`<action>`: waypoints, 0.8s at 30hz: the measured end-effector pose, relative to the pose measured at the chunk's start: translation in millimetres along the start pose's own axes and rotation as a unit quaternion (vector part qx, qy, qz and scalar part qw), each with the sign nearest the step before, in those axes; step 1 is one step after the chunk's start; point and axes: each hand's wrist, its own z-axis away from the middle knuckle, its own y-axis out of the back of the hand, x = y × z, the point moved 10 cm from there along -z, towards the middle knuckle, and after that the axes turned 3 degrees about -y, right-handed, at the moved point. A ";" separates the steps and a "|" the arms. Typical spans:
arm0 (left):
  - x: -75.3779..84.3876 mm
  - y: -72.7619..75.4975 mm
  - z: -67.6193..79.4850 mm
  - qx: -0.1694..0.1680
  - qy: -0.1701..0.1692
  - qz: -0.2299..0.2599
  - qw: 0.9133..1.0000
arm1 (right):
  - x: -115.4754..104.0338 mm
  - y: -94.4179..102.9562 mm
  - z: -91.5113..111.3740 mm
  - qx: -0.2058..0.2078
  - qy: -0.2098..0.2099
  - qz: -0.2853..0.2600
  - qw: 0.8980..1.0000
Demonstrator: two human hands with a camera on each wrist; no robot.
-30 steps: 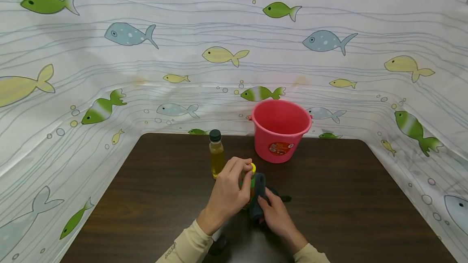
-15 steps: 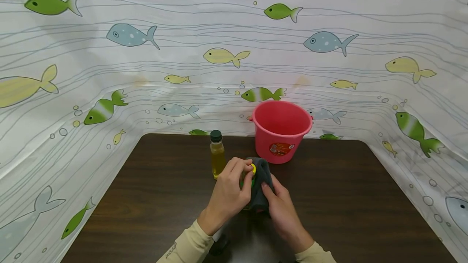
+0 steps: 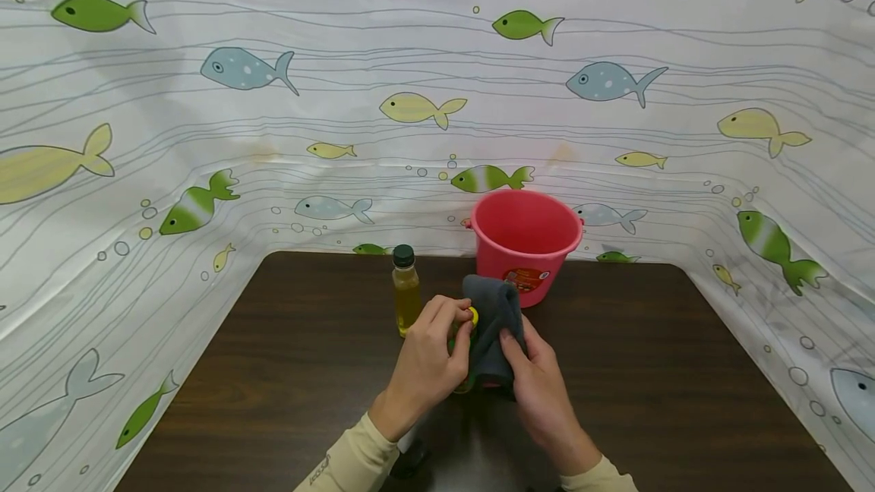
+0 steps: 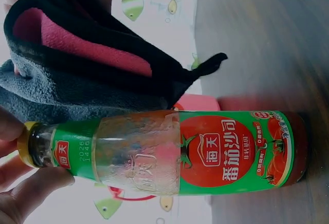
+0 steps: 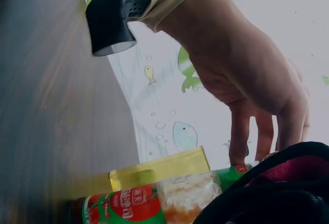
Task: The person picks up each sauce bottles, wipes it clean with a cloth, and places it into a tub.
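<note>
A tomato ketchup bottle (image 4: 154,154) with a green and red label stands upright on the dark table. My left hand (image 3: 432,351) pinches it by its yellow cap and neck, with thumb and fingers around the top. In my right hand (image 3: 544,393) is a grey cloth (image 3: 492,325), held folded up against the bottle's right side. The left wrist view shows the cloth's pink inner face, black edging and a small black loop. Much of the bottle is hidden by the left hand and the cloth in the head view.
An oil bottle (image 3: 407,298) with a dark green cap stands just beyond the left hand. Behind the cloth is a pink bucket (image 3: 526,226). A fish-printed sheet surrounds the table (image 3: 656,370). The right wrist view has a yellow flat-looking object (image 5: 164,168) behind the ketchup bottle.
The right hand has raised the cloth from low beside the bottle, spread it wider, and shifted slightly right. The left hand keeps its pinch on the cap in the same spot.
</note>
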 end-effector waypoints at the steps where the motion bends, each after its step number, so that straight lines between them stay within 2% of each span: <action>1: 0.2 0.3 -0.1 0.002 -0.002 -0.002 1.000 | 0.1 0.2 0.3 0.000 0.000 0.003 1.000; 10: -2.0 2.8 0.5 0.012 0.002 -0.008 1.000 | 15.7 -5.2 1.4 -0.022 -0.027 0.030 0.999; 18: -3.4 0.8 0.3 0.002 0.013 0.006 1.000 | 15.3 -9.0 -1.2 -0.008 -0.002 0.078 0.997; 24: -2.8 0.9 -0.2 0.004 0.012 0.006 1.000 | 13.8 -10.3 -1.2 -0.009 0.002 0.084 0.996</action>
